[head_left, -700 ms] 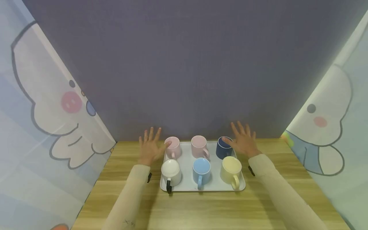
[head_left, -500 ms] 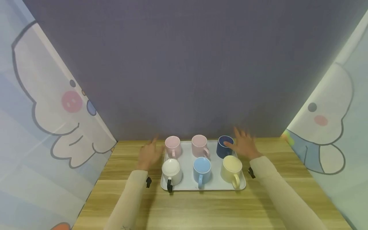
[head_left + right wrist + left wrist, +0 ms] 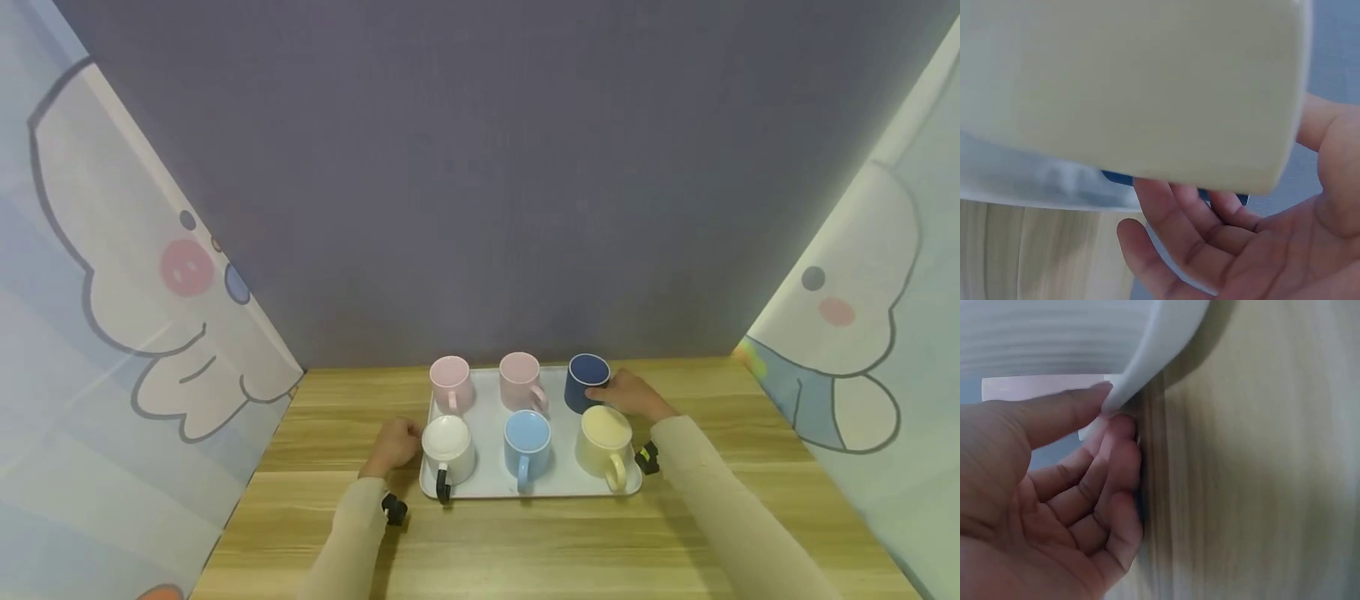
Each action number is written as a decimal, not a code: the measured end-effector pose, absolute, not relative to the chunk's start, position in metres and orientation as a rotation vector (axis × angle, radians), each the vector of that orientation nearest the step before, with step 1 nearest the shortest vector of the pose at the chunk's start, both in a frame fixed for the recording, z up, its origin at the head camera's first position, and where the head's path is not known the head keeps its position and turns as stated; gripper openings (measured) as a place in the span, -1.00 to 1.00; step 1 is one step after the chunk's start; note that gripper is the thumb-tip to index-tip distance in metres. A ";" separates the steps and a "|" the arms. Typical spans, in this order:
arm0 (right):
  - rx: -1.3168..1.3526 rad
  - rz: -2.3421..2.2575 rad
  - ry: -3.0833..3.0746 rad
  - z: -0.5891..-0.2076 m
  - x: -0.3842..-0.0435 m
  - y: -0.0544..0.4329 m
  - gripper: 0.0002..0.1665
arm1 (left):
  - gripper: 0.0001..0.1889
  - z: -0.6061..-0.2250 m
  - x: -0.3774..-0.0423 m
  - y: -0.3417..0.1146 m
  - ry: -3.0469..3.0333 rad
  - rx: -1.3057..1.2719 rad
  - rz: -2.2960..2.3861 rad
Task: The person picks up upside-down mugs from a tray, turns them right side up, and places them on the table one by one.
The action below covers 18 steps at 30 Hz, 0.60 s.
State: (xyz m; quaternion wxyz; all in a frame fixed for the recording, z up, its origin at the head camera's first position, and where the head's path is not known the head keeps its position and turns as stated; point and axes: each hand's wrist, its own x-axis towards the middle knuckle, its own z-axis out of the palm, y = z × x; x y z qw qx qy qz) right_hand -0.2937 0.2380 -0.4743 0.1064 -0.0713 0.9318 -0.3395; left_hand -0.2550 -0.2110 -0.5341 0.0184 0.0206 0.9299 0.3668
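My left hand (image 3: 396, 444) is at the left side of the white tray (image 3: 487, 425). In the left wrist view the thumb (image 3: 1075, 412) presses on the tray's rim, with the other fingers curled beneath it. My right hand (image 3: 633, 394) is beside the navy mug (image 3: 577, 393) at the tray's back right corner. Its thumb lies across that mug's front in the head view. The right wrist view has its fingers (image 3: 1169, 219) loosely bent by the tray's edge, while the yellow mug (image 3: 1135, 87) hides the thumb tip.
On the tray also stand two pink mugs, one at back left (image 3: 450, 379) and one at back middle (image 3: 519, 377), a white mug with a black handle (image 3: 450, 450) and a light blue mug (image 3: 527, 442). A grey wall (image 3: 495, 183) rises behind the wooden table (image 3: 525, 550).
Both hands were spread at the back of the tray. The left came down toward me and took hold of the tray's rim; the right lowered beside the navy mug. The mugs have not visibly moved.
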 end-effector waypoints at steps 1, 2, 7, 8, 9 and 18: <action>-0.238 -0.982 2.749 -0.475 -0.294 0.239 -0.41 | -0.92 -0.536 -0.254 -0.211 2.879 0.040 1.160; -0.241 -0.969 2.753 -0.476 -0.294 0.239 -0.41 | -0.91 -0.537 -0.254 -0.210 2.874 0.015 1.174; -0.257 -1.004 2.716 -0.477 -0.297 0.241 -0.42 | -0.88 -0.541 -0.254 -0.210 2.858 -0.083 1.200; -0.247 -1.023 2.698 -0.477 -0.297 0.240 -0.41 | -0.88 -0.541 -0.255 -0.210 2.859 -0.090 1.201; -0.245 -1.035 2.685 -0.476 -0.297 0.240 -0.42 | -0.88 -0.541 -0.254 -0.210 2.858 -0.099 1.203; -0.169 -1.174 2.571 -0.476 -0.294 0.237 -0.58 | -0.90 -0.542 -0.252 -0.208 2.843 -0.149 1.216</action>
